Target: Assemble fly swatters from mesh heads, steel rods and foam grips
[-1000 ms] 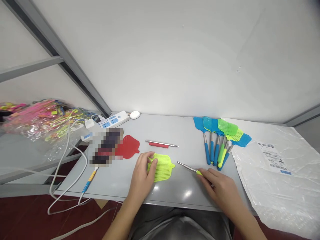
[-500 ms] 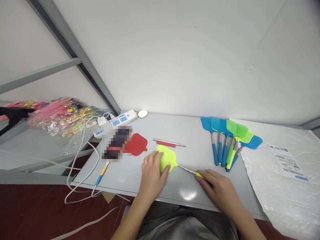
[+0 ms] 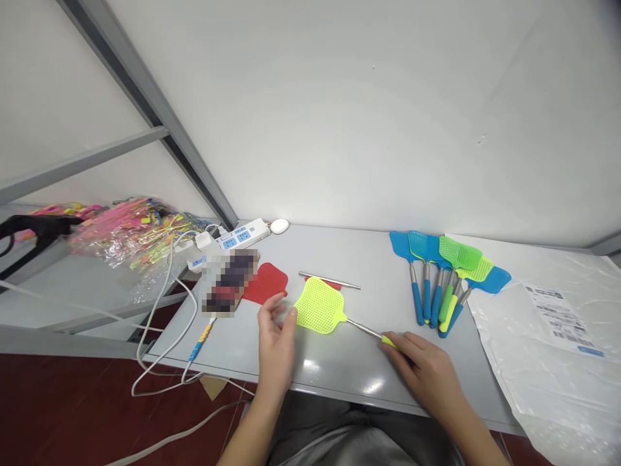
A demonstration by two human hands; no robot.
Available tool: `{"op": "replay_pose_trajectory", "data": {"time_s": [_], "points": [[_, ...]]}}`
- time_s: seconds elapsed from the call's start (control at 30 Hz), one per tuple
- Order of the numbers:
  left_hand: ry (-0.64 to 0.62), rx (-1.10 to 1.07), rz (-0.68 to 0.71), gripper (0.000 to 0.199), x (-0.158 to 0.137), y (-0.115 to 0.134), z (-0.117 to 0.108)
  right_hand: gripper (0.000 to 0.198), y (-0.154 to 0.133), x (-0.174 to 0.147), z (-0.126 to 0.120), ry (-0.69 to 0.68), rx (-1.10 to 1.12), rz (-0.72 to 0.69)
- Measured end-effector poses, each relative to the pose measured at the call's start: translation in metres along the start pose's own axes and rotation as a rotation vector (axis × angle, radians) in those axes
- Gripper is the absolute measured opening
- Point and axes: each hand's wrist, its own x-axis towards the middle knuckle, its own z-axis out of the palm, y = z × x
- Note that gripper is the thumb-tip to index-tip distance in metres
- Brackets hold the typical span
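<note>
A yellow-green fly swatter (image 3: 319, 307) lies across the table, its perforated head to the left and its thin metal rod running to the right. My right hand (image 3: 427, 367) is closed around its handle, and only the handle's front end shows. At the head's left edge is my left hand (image 3: 276, 343), thumb and fingers apart with nothing in them. Its thumb tip meets or nearly meets that edge; I cannot tell which. Beyond the head lie a metal rod (image 3: 334, 281) and a red handle (image 3: 330, 284), partly covered by the head. A red swatter head (image 3: 266, 285) rests farther left.
Several assembled fly swatters (image 3: 439, 272) in blue, green and yellow lie fanned out at the right, beside a white plastic package (image 3: 543, 362). On the left are a pixelated phone-like object (image 3: 231, 281), a power strip (image 3: 245, 234), cables (image 3: 140, 353) and bagged colourful parts (image 3: 130, 230).
My left hand has come off the yellow-green swatter head and moved left to its edge. My right hand keeps its hold on the handle. The view has shifted slightly.
</note>
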Motion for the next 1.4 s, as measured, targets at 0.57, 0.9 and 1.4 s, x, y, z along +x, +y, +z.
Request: {"op": "replay_pose_trajectory", "data": {"time_s": [0.57, 0.9, 1.4], "points": [[-0.105, -0.761, -0.271, 0.032, -0.008, 0.05, 0.072, 0.024, -0.034, 0.028, -0.003, 0.174, -0.018, -0.062], [-0.123, -0.737, -0.115, 0.031, 0.022, 0.072, 0.083, 0.031, -0.056, 0.068, -0.031, -0.04, 0.557, 0.256], [-0.676, -0.723, -0.132, 0.041, 0.089, 0.069, 0.104, 0.035, -0.051, 0.13, 0.007, -0.275, 1.241, 0.467]]}}
